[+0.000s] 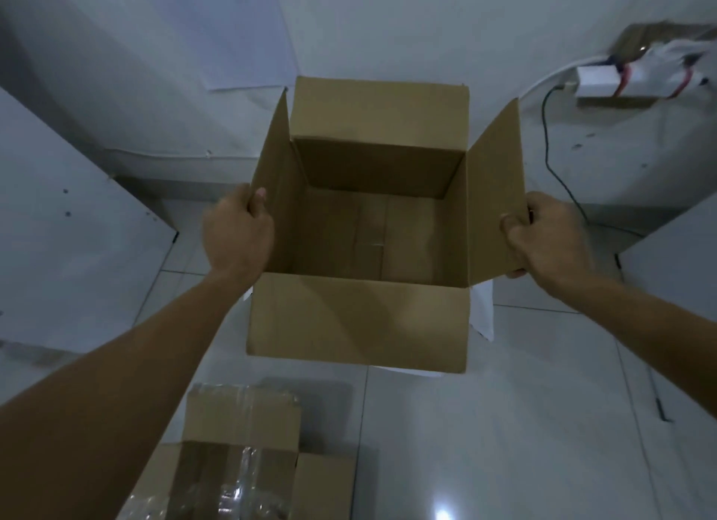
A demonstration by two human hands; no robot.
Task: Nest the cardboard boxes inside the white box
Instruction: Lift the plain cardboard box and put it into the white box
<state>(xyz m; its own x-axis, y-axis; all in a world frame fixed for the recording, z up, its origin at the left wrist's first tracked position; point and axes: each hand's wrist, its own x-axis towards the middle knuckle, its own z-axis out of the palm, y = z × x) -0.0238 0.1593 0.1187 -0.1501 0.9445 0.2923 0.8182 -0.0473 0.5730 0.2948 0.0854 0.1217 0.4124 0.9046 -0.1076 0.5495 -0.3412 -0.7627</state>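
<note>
**Lowering the open carton toward the white box**

I am holding the large cardboard box (357,224) by its two side flaps. My left hand (236,232) is pinching the left flap, thumb on the inner face and fingers (257,201) wrapped over the edge; my right hand (543,236) is gripping the right flap the same way, fingers curled tight on the cardboard. The carton is sitting open-topped between my fingertips, empty inside, all four flaps standing out.

The white box (483,306) is showing only as slivers below and just past my right fingers, under the carton's near right corner. I cannot tell whether the carton is already seated in it or hanging above it.

To do this well, I am judging that I should be keeping both grips level, squaring the carton's corners to the white rim, and easing down evenly so no corner catches. The flaps may flex, so a grip nearer the fold would be steadier.

Nearer me than my left wrist, a smaller taped cardboard box (240,453) is waiting on the tiled floor (504,422). Beyond my right fingers a dark cable (551,158) is trailing down the wall, clear of the path.
</note>
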